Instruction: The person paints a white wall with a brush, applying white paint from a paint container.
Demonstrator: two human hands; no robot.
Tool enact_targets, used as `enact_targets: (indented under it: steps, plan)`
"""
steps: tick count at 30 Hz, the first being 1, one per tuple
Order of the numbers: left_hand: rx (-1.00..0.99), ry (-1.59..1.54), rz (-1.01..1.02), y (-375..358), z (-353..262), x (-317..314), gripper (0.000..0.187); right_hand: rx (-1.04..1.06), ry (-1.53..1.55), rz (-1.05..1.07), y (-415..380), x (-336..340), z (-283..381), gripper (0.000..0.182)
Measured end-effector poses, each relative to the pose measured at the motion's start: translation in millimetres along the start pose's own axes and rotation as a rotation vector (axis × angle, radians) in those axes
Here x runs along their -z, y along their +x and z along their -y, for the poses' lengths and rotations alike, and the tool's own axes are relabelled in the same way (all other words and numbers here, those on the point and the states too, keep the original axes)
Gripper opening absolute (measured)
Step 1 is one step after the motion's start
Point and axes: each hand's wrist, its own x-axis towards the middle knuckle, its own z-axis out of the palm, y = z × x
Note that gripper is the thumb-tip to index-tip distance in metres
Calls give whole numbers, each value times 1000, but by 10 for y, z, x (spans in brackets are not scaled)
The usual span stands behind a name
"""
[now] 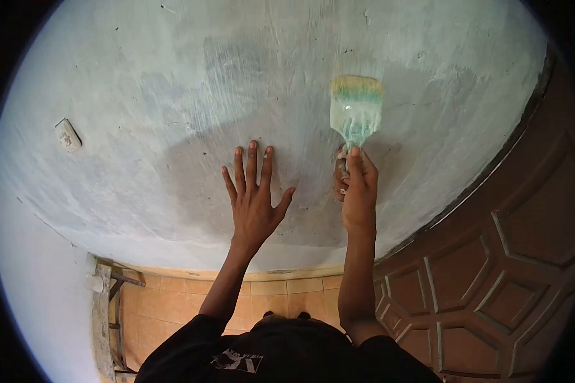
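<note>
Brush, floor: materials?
Brush: probably plastic or painted body, glossy under pale green paint, with yellowish fibre bristles along its top edge. Floor: likely ceramic tile, orange, light sheen, straight joint lines showing.

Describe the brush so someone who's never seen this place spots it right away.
Start at the big patchy grey wall, left of the brown panelled door. There, the right hand grips the wide brush, bristles up. Glossy pale-green paint coats it, unlike the small, dull off-white wall fitting far left.

Left grip [254, 207] splayed, right grip [358, 185] closed
</note>
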Motion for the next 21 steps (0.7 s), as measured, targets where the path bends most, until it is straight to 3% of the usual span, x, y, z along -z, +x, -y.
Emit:
enact_targets:
  steps: [6,10,13,18,21]
  plan:
    - [0,-42,-8,0,49,-55,84,164,-41,-10,355,-128,219,36]
    - [-14,-27,-9,29,5,-8,69,41,-56,-129,140,-45,-69,35]
    - [-3,-57,1,1,61,-41,85,-3,-34,-130,-27,-22,-93,36]
    - [-3,-66,-5,-14,44,15,85,122,-101,-14,255,-121,222,36]
    - [3,-86,-30,-12,37,-10,85,60,-81,-63,306,-36,82,36]
